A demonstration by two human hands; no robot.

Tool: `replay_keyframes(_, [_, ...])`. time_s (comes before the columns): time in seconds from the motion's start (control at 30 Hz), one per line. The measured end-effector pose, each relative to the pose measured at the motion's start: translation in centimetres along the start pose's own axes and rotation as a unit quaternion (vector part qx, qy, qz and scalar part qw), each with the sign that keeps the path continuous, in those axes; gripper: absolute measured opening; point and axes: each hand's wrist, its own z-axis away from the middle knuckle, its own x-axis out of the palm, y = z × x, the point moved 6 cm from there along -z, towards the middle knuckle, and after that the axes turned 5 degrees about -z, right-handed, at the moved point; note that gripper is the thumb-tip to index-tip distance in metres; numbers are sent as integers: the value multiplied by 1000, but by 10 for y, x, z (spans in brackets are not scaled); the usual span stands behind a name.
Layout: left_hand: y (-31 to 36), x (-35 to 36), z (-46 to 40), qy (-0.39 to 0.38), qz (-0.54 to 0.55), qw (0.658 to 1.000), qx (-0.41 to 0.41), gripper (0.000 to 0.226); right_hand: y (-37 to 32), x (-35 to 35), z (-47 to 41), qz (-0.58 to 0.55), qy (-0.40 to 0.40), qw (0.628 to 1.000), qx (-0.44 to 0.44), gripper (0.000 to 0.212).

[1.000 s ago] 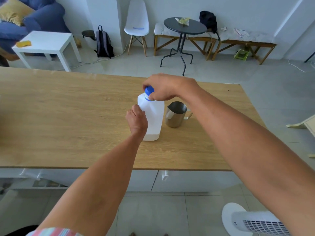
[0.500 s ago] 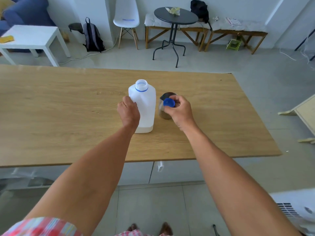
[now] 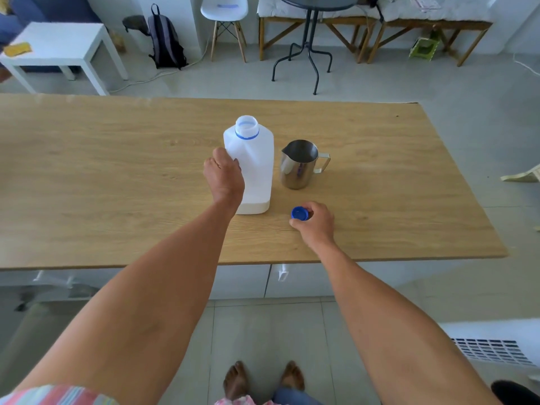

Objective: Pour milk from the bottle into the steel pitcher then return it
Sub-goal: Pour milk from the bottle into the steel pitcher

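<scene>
White translucent plastic milk bottle (image 3: 253, 168), uncapped, nearly empty, likely light and squashy: left hand (image 3: 224, 179) is gripping its flank, steel pitcher (image 3: 298, 164) standing beyond, right hand (image 3: 315, 223) pinching blue cap (image 3: 300, 213).

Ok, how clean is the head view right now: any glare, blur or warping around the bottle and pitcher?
Head view: soft even daylight, faint shadows; bottle and steel pitcher sharp, with mild reflections on the steel and the blue cap mirrored in it; wide-angle lens bows the table edges; corners slightly smeared.
</scene>
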Motion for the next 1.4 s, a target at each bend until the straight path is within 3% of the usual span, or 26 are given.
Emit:
replay_keyframes(0.27, [2, -2, 4, 0, 0, 1000, 3, 27, -2, -8, 5, -48, -14, 999, 16, 69])
replay_keyframes(0.4, [5, -4, 5, -15, -15, 1000, 2, 27, -15, -26, 5, -101, 12, 995, 20, 58])
replay_keyframes(0.6, [6, -5, 6, -34, -14, 999, 4, 31, -57, -68, -31, -115, 83, 990, -21, 26])
replay_keyframes(0.83, [-1, -2, 1, -19, 2, 1000, -10, 31, -88, -76, -92, -72, 25, 997, -12, 46])
replay_keyframes(1.1, [2, -1, 0, 2, 24, 1000, 2, 28, -73, -53, -120, -30, -27, 999, 2, 34])
replay_keyframes(1.4, [4, -3, 3, 13, 23, 999, -20, 24, -56, -40, -88, -84, -13, 996, 33, 29])
